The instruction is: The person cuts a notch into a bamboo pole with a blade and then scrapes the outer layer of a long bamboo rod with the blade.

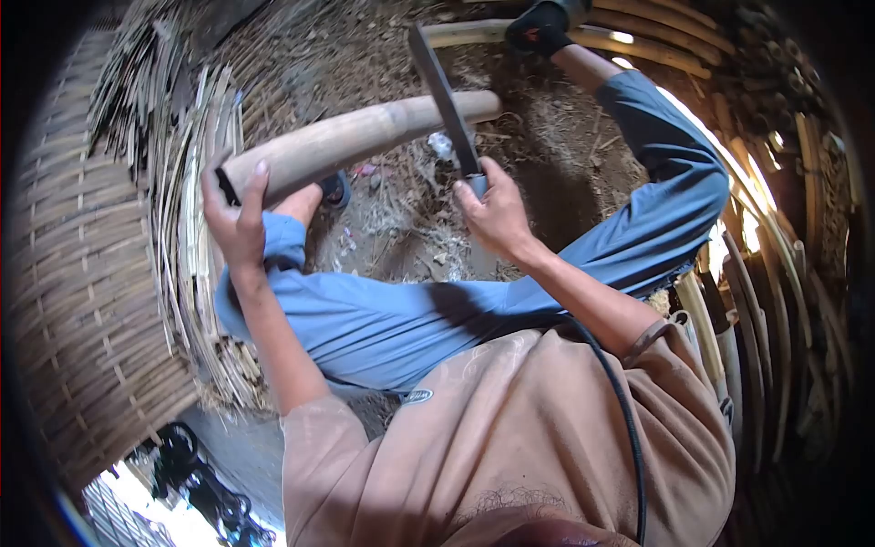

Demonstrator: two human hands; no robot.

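Note:
A thick pale length of bamboo (pixel 346 137) slants across the space above my legs, its dark hollow end at the left. My left hand (pixel 239 205) grips that end, with the thumb and fingers around the rim. In my right hand (pixel 497 210) is a machete (pixel 440 87), held by its blue-grey handle. Its long dark blade points up and slightly left, overlapping the bamboo near the far right end in this view.
Bundled bamboo strips (pixel 178 201) lie along the left, beside a woven bamboo panel (pixel 68 273). Bamboo poles (pixel 761 319) line the right side. Debris covers the dirt floor (pixel 401 214) between my legs. A dark motorbike (pixel 196 483) shows at lower left.

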